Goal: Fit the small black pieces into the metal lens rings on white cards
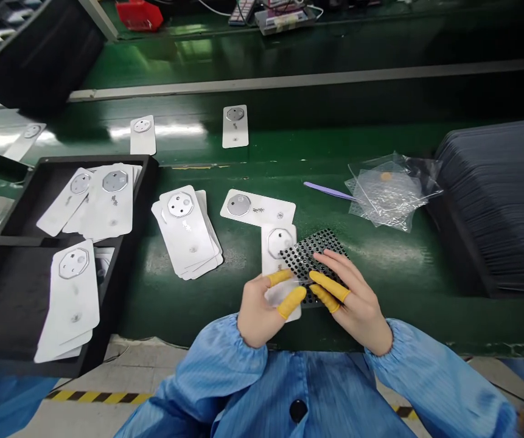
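Note:
A clear sheet dotted with rows of small black pads lies tilted between my hands. My left hand, with yellow covers on thumb and forefinger, pinches the sheet's left edge. My right hand, also with yellow finger covers, has its fingers over the sheet's right part, thumb and forefinger close together at the pads; whether a pad is between them is too small to tell. Partly under the sheet and my left hand is a white card with an octagonal window. Another white card lies crosswise just above it.
A stack of white cards is to the left, beside black trays holding more cards. Purple tweezers and clear plastic sheets lie at right, near a stack of dark trays. Single cards sit farther back.

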Demonstrator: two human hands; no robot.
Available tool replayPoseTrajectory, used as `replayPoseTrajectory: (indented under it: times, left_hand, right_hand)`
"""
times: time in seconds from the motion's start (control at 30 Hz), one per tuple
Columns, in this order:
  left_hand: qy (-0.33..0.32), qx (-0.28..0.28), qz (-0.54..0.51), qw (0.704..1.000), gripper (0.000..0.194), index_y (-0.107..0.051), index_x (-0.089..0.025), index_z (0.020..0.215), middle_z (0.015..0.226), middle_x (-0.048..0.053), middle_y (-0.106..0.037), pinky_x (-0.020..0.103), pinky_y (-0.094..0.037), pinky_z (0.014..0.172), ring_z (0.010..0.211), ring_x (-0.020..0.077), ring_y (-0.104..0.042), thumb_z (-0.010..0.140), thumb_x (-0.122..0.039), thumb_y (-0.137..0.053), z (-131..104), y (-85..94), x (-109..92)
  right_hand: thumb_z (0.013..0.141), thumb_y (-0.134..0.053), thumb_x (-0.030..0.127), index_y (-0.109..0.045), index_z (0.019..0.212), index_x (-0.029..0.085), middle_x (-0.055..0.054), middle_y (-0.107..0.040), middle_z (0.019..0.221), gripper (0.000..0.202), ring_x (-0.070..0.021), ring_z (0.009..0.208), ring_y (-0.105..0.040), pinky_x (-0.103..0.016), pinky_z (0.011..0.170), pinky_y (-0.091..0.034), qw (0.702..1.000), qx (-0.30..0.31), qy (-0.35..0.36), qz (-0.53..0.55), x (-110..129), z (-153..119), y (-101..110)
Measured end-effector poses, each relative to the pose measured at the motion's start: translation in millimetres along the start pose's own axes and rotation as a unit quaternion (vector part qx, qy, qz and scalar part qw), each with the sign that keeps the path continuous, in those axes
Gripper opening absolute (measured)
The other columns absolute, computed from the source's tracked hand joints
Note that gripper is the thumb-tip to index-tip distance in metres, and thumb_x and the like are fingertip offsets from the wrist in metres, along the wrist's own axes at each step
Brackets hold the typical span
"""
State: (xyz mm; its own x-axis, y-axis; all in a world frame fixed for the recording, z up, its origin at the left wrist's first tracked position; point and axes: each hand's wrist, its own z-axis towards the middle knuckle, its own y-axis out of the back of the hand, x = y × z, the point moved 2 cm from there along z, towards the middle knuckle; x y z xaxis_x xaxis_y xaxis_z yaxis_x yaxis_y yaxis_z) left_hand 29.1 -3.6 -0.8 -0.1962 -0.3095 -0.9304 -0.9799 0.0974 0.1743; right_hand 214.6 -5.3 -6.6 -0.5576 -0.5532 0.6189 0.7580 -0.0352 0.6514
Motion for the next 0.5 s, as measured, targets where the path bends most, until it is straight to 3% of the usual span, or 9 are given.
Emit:
replayPoseTrajectory:
  times: [0.1,0.2,0.3,0.4,0.5]
  left_hand:
    - [0.030,-0.007,-0.028,0.999,0.035,-0.076,-0.009,0.082,0.082,0.013,-0.074,0.034,-0.058,0.068,0.074,0.0243,-0.069,0.073,-0.042,-0.071,-0.4,-13.6,-2.2]
    - [0.058,0.013,-0.049,0.997,0.039,-0.075,-0.006,0.085,0.080,0.013,-0.074,0.029,-0.054,0.055,0.063,0.0199,-0.065,0.073,-0.043,-0.070,-2.4,-15.3,-2.7]
    - [0.033,0.028,-0.043,0.998,0.036,-0.076,-0.007,0.088,0.079,0.011,-0.073,0.029,-0.053,0.057,0.063,0.0186,-0.063,0.077,-0.041,-0.067,-4.2,-13.3,-4.1]
    - [-0.025,0.034,-0.003,0.999,0.027,-0.076,-0.012,0.085,0.078,0.008,-0.072,0.030,-0.055,0.066,0.071,0.0201,-0.065,0.081,-0.035,-0.063,-4.8,-11.9,-5.3]
    - [-0.060,0.041,0.032,0.997,0.025,-0.077,-0.013,0.085,0.080,0.008,-0.072,0.031,-0.055,0.065,0.069,0.0202,-0.065,0.084,-0.031,-0.060,-4.9,-12.0,-3.9]
  right_hand:
    - [0.086,-0.058,0.011,-0.056,0.122,0.022,-0.013,-0.057,0.130,0.037,-0.0274,0.127,-0.049,-0.059,0.106,-0.038,1.000,0.007,0.002,-0.003,5.0,0.6,3.6]
    - [0.085,-0.058,0.008,-0.057,0.118,0.020,-0.011,-0.064,0.113,0.035,-0.0227,0.113,-0.059,-0.056,0.106,-0.040,1.000,-0.005,0.008,0.017,5.9,1.1,4.2]
    - [0.085,-0.057,0.006,-0.057,0.116,0.018,-0.009,-0.065,0.106,0.033,-0.0204,0.105,-0.061,-0.053,0.102,-0.045,0.999,0.010,0.037,0.030,5.2,2.6,2.9]
    - [0.087,-0.052,0.005,-0.054,0.120,0.017,-0.012,-0.063,0.111,0.036,-0.0222,0.110,-0.058,-0.053,0.100,-0.048,0.997,0.020,0.064,0.022,4.6,2.8,1.6]
    - [0.087,-0.050,0.004,-0.049,0.125,0.013,-0.015,-0.061,0.112,0.039,-0.0249,0.115,-0.054,-0.050,0.096,-0.051,0.995,0.020,0.101,0.004,5.5,1.2,-2.9]
